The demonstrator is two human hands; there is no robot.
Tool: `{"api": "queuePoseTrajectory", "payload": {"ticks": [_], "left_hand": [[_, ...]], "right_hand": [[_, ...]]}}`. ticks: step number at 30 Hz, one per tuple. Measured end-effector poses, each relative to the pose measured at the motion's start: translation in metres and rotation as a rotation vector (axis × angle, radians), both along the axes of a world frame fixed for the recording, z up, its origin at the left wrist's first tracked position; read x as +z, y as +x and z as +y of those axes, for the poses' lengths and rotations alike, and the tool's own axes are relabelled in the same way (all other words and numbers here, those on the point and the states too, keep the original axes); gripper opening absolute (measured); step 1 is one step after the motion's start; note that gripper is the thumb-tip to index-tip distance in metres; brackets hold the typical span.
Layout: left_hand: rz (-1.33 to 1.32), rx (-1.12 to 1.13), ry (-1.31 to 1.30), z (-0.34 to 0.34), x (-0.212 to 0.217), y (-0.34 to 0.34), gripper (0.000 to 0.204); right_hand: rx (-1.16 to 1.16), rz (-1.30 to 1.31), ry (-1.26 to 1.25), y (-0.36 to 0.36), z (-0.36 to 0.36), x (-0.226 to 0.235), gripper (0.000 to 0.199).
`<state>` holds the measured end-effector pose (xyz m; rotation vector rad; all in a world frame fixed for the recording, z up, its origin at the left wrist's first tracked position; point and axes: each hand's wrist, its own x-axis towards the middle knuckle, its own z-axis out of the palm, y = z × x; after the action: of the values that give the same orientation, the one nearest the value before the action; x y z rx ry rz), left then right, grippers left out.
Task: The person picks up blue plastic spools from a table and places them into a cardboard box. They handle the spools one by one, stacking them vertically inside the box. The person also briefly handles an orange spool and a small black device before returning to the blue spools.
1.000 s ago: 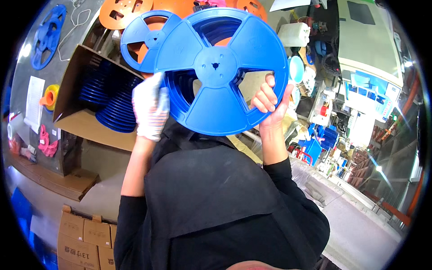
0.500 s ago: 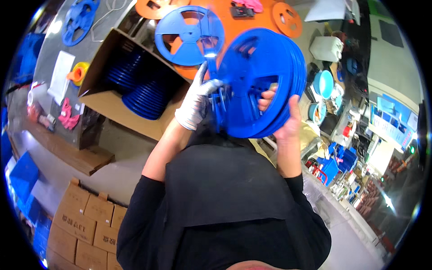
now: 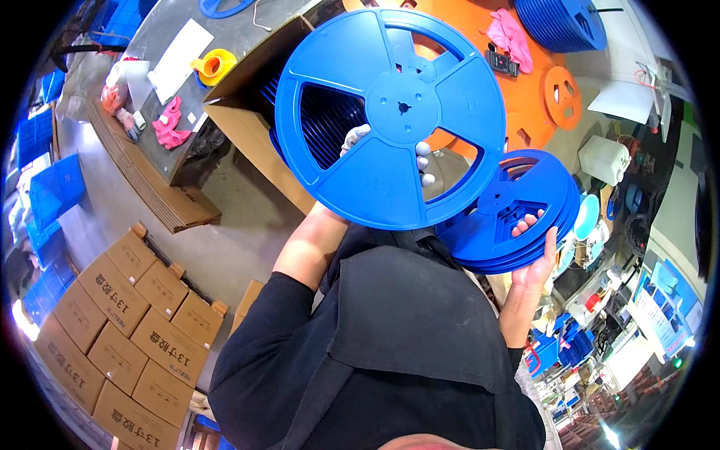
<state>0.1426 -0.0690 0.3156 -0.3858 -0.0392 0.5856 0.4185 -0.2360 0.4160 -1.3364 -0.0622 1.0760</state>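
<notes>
While the person stands with both arms raised, the left hand [image 3: 390, 154], in a white glove, holds up a single large blue reel [image 3: 390, 116]. The hand is behind the reel, so only gloved fingertips show: a few through one of the reel's cut-out windows and a few curled over the edge of a spoke just under the hub. The fingers are closed on the plastic, and the reel faces flat toward the viewer, tilted a little, covering most of the hand.

Below and to the right of that reel, the bare right hand [image 3: 534, 259] grips a stack of blue reels [image 3: 517, 214]. The thumb hooks through a window in the front reel, and the palm and fingers support the stack's lower rim from underneath. The stack sits just beside the single reel, its upper left edge tucked behind it; I cannot tell whether the two touch.

Beyond the left hand, an open cardboard box [image 3: 247, 127] holds more blue reels standing on edge. Farther out from that hand lies a grey worktop [image 3: 161, 97] with a yellow tape roll [image 3: 211, 64] and a pink cloth [image 3: 171, 126] on it. Above the right hand spread large orange discs [image 3: 525, 97], with another pile of blue reels [image 3: 559, 22] near the top. Down by the left elbow, sealed brown cartons [image 3: 127, 322] are stacked in rows on the floor.
</notes>
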Motion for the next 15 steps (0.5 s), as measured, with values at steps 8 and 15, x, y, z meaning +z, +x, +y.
{"api": "queuePoseTrajectory", "payload": {"ticks": [8, 15], "left_hand": [[0.097, 0.022, -0.021, 0.018, 0.007, -0.007, 0.07], [0.072, 0.049, 0.075, 0.002, 0.001, -0.008, 0.07]], "right_hand": [[0.041, 0.058, 0.02, 0.001, 0.005, -0.006, 0.04], [0.024, 0.046, -0.027, 0.003, 0.0, -0.009, 0.041]]}}
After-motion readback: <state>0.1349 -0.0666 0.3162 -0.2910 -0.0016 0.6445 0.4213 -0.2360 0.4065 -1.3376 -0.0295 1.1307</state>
